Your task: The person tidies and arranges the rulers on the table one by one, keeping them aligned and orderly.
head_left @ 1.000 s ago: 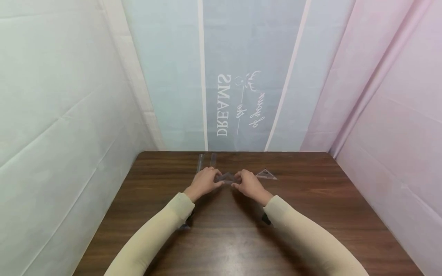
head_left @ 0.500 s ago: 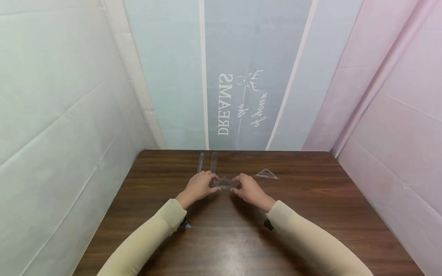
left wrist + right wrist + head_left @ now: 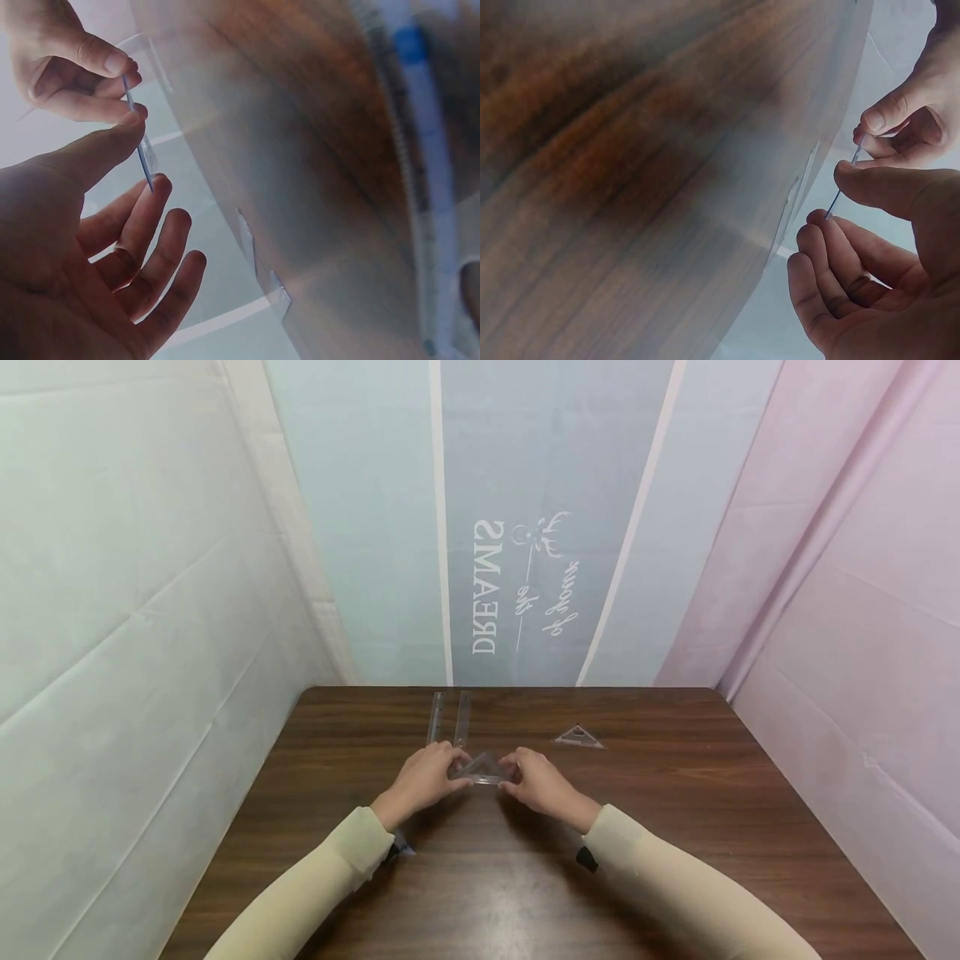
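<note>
A clear plastic set square [image 3: 486,768] is held between my two hands, its long side facing me in the head view. The thumb and fingers of my left hand [image 3: 422,781] pinch its left corner. At the opposite corner my right hand [image 3: 546,787] pinches it the same way. Both wrist views show the set square [image 3: 142,157] edge-on as a thin bluish line between thumb and fingers. The remaining fingers of each hand are spread or loosely bent off the plastic.
Two clear rulers [image 3: 436,718] lie toward the back edge of the brown wooden table [image 3: 660,777], just beyond my left hand. A second set square [image 3: 579,737] lies at the back right. Partly under my left sleeve is a small bluish clear piece [image 3: 406,846].
Both hands have drawn the set square toward me and slightly left. It now shows more clearly between the fingers. The rulers and the other set square lie where they were.
</note>
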`<act>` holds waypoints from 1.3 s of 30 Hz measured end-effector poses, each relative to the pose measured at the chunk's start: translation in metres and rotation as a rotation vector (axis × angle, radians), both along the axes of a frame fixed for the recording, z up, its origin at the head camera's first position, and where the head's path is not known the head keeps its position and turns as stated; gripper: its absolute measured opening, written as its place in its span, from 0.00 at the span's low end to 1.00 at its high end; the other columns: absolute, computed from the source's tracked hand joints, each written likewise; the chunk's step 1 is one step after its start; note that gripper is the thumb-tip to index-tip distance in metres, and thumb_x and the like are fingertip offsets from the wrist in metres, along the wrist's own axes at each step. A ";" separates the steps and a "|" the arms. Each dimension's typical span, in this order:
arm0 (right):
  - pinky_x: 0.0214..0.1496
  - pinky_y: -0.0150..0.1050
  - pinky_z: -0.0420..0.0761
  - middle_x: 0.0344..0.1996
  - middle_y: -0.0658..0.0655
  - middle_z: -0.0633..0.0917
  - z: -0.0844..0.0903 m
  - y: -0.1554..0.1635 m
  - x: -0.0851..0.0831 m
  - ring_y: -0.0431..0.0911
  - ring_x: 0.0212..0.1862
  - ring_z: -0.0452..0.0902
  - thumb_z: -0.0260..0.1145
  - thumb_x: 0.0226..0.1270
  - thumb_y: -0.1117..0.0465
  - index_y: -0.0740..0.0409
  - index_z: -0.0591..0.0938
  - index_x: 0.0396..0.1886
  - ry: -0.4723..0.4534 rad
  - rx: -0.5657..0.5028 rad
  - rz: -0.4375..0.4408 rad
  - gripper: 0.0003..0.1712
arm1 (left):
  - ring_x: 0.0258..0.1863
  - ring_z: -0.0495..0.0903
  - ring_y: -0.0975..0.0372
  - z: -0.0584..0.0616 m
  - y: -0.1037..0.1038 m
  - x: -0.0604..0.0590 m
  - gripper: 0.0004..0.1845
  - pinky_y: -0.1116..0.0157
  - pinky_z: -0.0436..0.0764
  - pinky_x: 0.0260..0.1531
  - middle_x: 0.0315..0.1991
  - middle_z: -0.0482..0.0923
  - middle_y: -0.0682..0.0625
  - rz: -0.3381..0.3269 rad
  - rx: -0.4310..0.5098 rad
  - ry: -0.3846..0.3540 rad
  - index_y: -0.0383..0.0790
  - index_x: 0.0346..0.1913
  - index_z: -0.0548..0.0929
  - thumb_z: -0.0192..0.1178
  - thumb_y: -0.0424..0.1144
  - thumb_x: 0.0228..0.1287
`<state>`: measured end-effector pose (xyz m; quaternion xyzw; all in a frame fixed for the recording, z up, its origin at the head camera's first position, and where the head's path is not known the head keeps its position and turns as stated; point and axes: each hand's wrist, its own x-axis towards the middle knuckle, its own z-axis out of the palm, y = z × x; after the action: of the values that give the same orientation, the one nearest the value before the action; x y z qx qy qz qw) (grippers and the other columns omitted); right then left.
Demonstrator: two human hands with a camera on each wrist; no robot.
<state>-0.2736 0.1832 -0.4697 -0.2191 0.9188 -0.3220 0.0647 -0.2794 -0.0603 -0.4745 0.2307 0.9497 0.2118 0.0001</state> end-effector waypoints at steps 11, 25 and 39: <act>0.44 0.40 0.84 0.40 0.53 0.84 -0.004 0.000 0.015 0.43 0.41 0.82 0.78 0.70 0.64 0.66 0.87 0.56 -0.016 0.022 0.089 0.18 | 0.34 0.76 0.66 -0.002 -0.008 0.023 0.20 0.65 0.77 0.34 0.38 0.82 0.57 -0.022 -0.029 -0.009 0.45 0.54 0.90 0.78 0.51 0.65; 0.44 0.37 0.83 0.39 0.49 0.83 -0.010 0.000 0.036 0.40 0.41 0.79 0.79 0.69 0.62 0.64 0.87 0.54 0.022 0.038 0.161 0.18 | 0.32 0.71 0.68 -0.007 -0.014 0.046 0.21 0.66 0.73 0.32 0.33 0.76 0.61 -0.039 -0.078 0.021 0.47 0.51 0.90 0.80 0.54 0.62; 0.50 0.40 0.82 0.40 0.49 0.82 -0.016 -0.007 0.055 0.42 0.44 0.77 0.82 0.65 0.60 0.60 0.87 0.49 0.103 0.079 0.216 0.17 | 0.30 0.68 0.68 -0.009 -0.018 0.066 0.21 0.68 0.69 0.30 0.31 0.76 0.61 -0.070 -0.101 0.008 0.48 0.49 0.89 0.80 0.56 0.61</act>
<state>-0.2186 0.1764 -0.4854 -0.3304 0.9039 -0.2649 0.0605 -0.2129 -0.0786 -0.4836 0.2642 0.9505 0.1626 0.0155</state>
